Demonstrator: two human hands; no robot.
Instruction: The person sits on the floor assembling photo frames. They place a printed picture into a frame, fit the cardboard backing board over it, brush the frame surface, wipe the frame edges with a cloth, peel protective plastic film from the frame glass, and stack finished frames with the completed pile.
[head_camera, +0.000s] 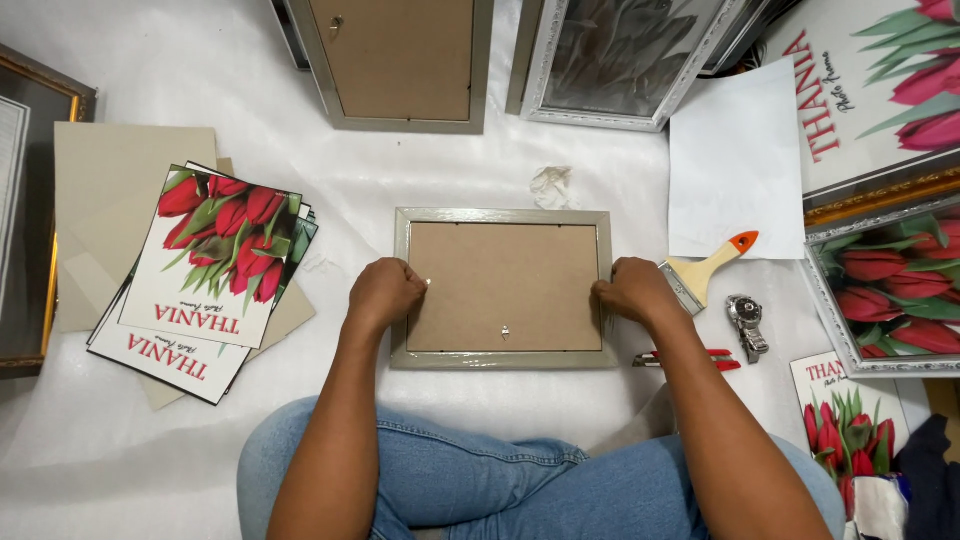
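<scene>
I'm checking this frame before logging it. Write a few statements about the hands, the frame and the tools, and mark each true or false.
1. Both hands rest on the picture frame, left hand on its left edge, right hand on its right. True.
2. The frame lies face up. False: its brown backing board shows.
3. A paintbrush lies right of the frame. True.
4. The brush lies entirely on the white sheet. False: only its orange handle tip reaches the sheet.
5. Flower prints are stacked to the left. True.

Picture frame: grey-green moulding, slight sheen; matt brown fibreboard back. Floor sheet: white, soft, crinkled, foam-like. Brush: pale wooden handle, orange tip, shiny metal band. Prints at sheet's left edge: glossy paper. Wristwatch: polished metal. Jeans: blue denim.
</scene>
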